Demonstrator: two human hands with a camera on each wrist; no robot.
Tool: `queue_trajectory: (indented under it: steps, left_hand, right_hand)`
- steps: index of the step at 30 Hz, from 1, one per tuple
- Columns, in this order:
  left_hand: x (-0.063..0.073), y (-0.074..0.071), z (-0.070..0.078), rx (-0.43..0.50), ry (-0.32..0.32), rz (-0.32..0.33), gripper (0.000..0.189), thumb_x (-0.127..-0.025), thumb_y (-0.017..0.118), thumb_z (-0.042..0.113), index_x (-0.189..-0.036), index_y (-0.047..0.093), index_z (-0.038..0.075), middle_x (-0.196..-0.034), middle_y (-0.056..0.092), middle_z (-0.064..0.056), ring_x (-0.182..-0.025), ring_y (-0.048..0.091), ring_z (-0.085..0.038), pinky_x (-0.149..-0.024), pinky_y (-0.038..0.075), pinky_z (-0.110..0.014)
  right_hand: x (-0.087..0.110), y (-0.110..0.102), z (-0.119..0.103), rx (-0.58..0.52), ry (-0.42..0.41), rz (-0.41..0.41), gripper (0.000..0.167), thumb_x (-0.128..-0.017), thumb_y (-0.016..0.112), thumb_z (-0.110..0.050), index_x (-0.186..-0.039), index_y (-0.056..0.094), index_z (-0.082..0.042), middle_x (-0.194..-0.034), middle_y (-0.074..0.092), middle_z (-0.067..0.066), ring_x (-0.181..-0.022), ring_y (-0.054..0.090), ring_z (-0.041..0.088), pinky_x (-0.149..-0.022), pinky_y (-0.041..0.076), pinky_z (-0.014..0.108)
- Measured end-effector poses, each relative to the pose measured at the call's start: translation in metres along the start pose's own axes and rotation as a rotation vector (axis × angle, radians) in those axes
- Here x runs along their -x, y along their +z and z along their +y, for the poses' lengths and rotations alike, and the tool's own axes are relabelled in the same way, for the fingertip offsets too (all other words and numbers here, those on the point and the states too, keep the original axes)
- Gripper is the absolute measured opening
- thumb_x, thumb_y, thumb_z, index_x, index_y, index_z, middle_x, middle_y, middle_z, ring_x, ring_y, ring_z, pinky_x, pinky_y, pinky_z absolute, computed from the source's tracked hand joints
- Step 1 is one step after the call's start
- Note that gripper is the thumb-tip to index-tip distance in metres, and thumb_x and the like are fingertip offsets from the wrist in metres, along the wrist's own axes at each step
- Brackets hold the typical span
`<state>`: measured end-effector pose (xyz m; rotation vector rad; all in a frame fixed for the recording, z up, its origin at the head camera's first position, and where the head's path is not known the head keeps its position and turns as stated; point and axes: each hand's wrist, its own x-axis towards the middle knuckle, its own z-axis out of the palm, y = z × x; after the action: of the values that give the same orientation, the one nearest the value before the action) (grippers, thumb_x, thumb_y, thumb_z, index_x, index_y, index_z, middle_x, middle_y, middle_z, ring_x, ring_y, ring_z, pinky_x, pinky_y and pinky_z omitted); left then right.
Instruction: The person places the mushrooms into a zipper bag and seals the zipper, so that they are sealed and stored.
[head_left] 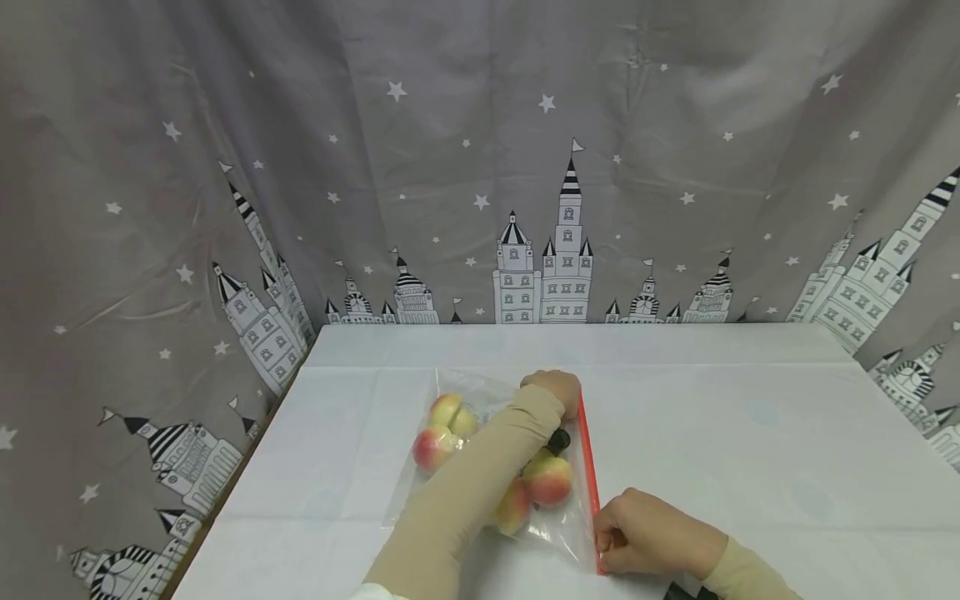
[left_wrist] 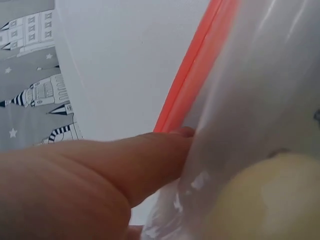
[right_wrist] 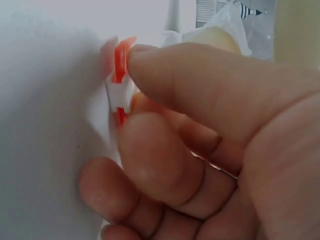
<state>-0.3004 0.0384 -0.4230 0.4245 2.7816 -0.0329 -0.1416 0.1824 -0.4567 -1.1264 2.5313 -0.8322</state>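
Observation:
A clear plastic zip bag [head_left: 480, 392] with a red zip strip [head_left: 587, 454] along its right edge lies on the white table. Inside are several red-and-yellow peaches [head_left: 548, 478] and a small dark object [head_left: 558, 441]. My left hand [head_left: 557, 390] reaches across the bag and pinches the far end of the strip; in the left wrist view, a finger or thumb [left_wrist: 155, 160] touches the red edge. At the near corner my right hand [head_left: 652, 533] pinches the strip's other end. A white slider [right_wrist: 120, 95] sits on the strip by the right thumb.
The white tabletop [head_left: 750, 442] extends to both sides of the bag. A grey curtain [head_left: 450, 108] printed with castles and stars hangs behind the table and along its sides. My left sleeve [head_left: 465, 500] covers part of the bag.

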Motion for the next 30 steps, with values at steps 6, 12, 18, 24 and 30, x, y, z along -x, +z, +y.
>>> queue_trajectory:
  steps: [6,12,18,24,30]
  left_hand:
    - [-0.018,0.007,0.005,0.002,-0.042,-0.037,0.005,-0.084,0.072,0.015,-0.079,0.071,0.016,-0.104,0.074,0.000,-0.087,0.062,-0.020,-0.082,0.054,-0.046]
    - [-0.009,0.008,-0.006,-0.020,0.012,-0.026,0.011,-0.090,0.067,0.022,-0.093,0.075,0.015,-0.109,0.074,-0.001,-0.090,0.065,-0.020,-0.079,0.056,-0.042]
    - [-0.012,0.015,-0.017,-0.042,0.062,-0.026,0.032,-0.095,0.060,0.038,-0.118,0.074,0.019,-0.130,0.067,-0.006,-0.113,0.063,-0.027,-0.087,0.055,-0.043]
    - [-0.003,0.011,-0.025,0.014,0.163,0.014,0.048,-0.100,0.050,0.049,-0.140,0.060,0.025,-0.142,0.062,-0.010,-0.125,0.061,-0.035,-0.095,0.053,-0.049]
    - [0.020,-0.007,-0.053,0.128,0.234,0.040,0.058,-0.103,0.048,0.049,-0.155,0.044,0.025,-0.157,0.047,-0.013,-0.142,0.047,-0.038,-0.113,0.042,-0.053]
  right_hand:
    - [0.005,0.000,0.004,0.039,-0.026,0.050,0.025,-0.072,0.081,-0.009,-0.061,0.061,-0.018,-0.055,0.045,-0.021,-0.053,0.030,-0.015,-0.047,0.027,0.006]
    - [0.005,0.003,0.009,0.043,-0.051,0.074,0.025,-0.070,0.080,-0.006,-0.061,0.060,-0.017,-0.055,0.047,-0.018,-0.054,0.030,-0.016,-0.048,0.026,0.005]
    - [0.004,0.004,0.011,0.014,-0.038,0.073,0.024,-0.070,0.079,-0.005,-0.062,0.059,-0.016,-0.058,0.041,-0.021,-0.055,0.030,-0.014,-0.049,0.025,0.005]
    - [0.006,0.001,0.015,-0.052,-0.006,0.041,0.020,-0.076,0.076,-0.007,-0.069,0.063,-0.019,-0.060,0.042,-0.022,-0.055,0.033,-0.013,-0.050,0.030,0.009]
    - [0.014,-0.015,0.029,-0.088,0.135,0.036,0.009,-0.086,0.073,-0.015,-0.085,0.067,-0.021,-0.063,0.047,-0.020,-0.057,0.041,-0.008,-0.053,0.039,0.016]
